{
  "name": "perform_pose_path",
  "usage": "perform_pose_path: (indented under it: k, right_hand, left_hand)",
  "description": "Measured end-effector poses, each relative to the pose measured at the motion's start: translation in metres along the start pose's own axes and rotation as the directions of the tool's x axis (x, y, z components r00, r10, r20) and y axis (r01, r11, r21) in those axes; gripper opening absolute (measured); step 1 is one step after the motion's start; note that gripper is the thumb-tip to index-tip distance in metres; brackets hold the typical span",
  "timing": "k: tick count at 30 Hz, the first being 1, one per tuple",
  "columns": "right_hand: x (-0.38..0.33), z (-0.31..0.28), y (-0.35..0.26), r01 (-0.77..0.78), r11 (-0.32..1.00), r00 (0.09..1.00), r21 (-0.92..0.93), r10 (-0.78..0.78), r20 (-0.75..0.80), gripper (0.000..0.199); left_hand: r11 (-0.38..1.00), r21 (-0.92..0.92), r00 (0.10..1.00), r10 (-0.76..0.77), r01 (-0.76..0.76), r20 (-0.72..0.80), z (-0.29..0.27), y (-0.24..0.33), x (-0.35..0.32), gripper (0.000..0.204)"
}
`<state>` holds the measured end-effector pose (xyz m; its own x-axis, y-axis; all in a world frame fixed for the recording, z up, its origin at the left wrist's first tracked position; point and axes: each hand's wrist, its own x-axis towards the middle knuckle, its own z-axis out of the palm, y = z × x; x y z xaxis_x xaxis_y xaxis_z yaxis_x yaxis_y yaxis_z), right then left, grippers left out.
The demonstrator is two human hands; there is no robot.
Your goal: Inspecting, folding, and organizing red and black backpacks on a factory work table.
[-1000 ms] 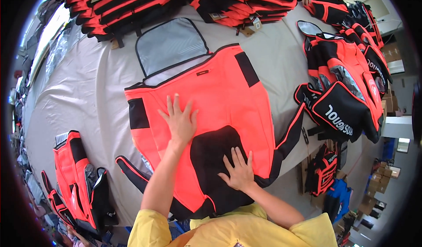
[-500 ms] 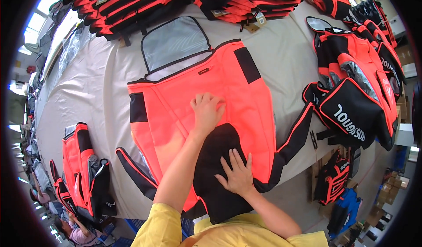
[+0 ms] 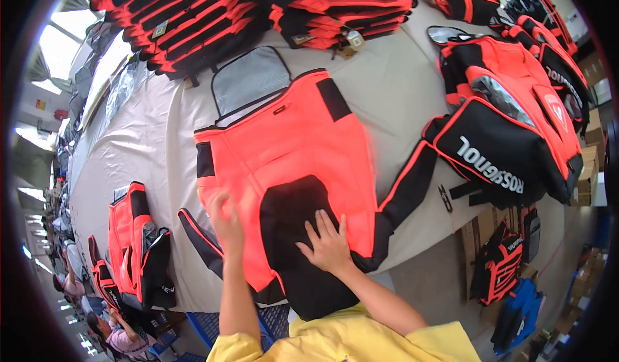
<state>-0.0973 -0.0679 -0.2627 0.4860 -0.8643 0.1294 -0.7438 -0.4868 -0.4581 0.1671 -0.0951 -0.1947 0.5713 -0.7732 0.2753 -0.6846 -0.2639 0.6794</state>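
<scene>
In front of me a bright coral and black backpack (image 3: 303,146) lies flat on the cloth-covered table, its grey-lined flap (image 3: 250,81) folded out at the far end. My right hand (image 3: 327,246) rests flat on the bag's black panel (image 3: 293,223), fingers spread and holding nothing. At the coral left side of the bag is my left hand (image 3: 225,223), its fingers smeared by motion. I cannot tell whether it touches the fabric. Black straps with coral piping stick out on either side of the bag.
Stacks of folded coral and black bags (image 3: 187,23) line the far edge. More finished-looking backpacks (image 3: 509,104) stand at right, and another backpack (image 3: 132,246) lies at left. Small black thread snips (image 3: 445,198) lie near the right edge. A person (image 3: 122,333) sits at lower left.
My left hand has moved left and toward me, from the middle of the bag to its left side. My right hand stays flat on the black panel. The whole view has shifted slightly.
</scene>
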Motion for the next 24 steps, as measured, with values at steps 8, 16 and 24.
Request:
perform_pose_path:
  k: [8,16,24]
  right_hand:
    - [0.001,-0.002,0.002,0.038,0.996,0.994,0.083,-0.029,-0.105,0.059]
    - [-0.047,-0.109,0.011,0.15,0.813,0.984,0.563,-0.068,-0.164,0.04]
    - [-0.153,-0.137,0.053,-0.609,0.694,0.727,0.383,0.294,0.621,0.028]
  left_hand:
    - [0.638,0.679,0.744,-0.637,0.362,0.202,-0.214,-0.045,-0.299,0.018]
    - [0.553,0.643,0.562,-0.797,0.53,0.223,-0.203,-0.033,-0.377,0.024]
    - [0.674,0.52,0.683,-0.698,0.526,0.215,-0.187,-0.04,-0.307,0.045]
